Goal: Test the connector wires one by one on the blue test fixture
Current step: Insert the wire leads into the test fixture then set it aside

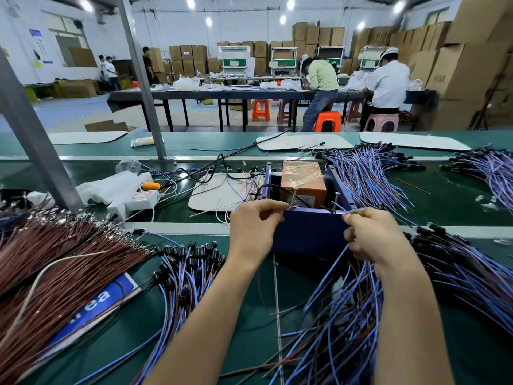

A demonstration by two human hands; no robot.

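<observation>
Setting: workshop hall, with stacked cardboard cartons [466, 65] along the back and right walls.
Surface: green bench mat [249, 315], strewn with wire bundles.
Task item: blue test fixture [308, 232] stands on the mat at centre, between both hands; two upright screws [294, 197] rise from its top.
Fixture contents: orange box [302, 176] wrapped in clear tape sits in the open rear part; its label print is too small to read.
Left hand [252, 232]: fingers curled, thumb and forefinger pinching a small wire terminal [291, 206] at the fixture's near left corner, beside the left screw.
Right hand [372, 234]: curled at the fixture's near right corner, gripping connector wires [341, 315], blue and brown, which trail down toward the camera.
Writing: blue sign [102, 298] under the left bundle shows the white letters "ea"; the rest is covered. Carton and wall-poster print is too blurred to read.
Left of bench: brown wire bundle [55, 273] fanned out; beside it lie wires with black connectors [188, 262].
Behind fixture: another blue-wire pile [369, 173] at right, white power strip [133, 201] at left.
Obstruction: grey post [144, 79] crosses the view of the hall.
Background: two workers [388, 81] sit on plastic stools [327, 120] at a long table.
</observation>
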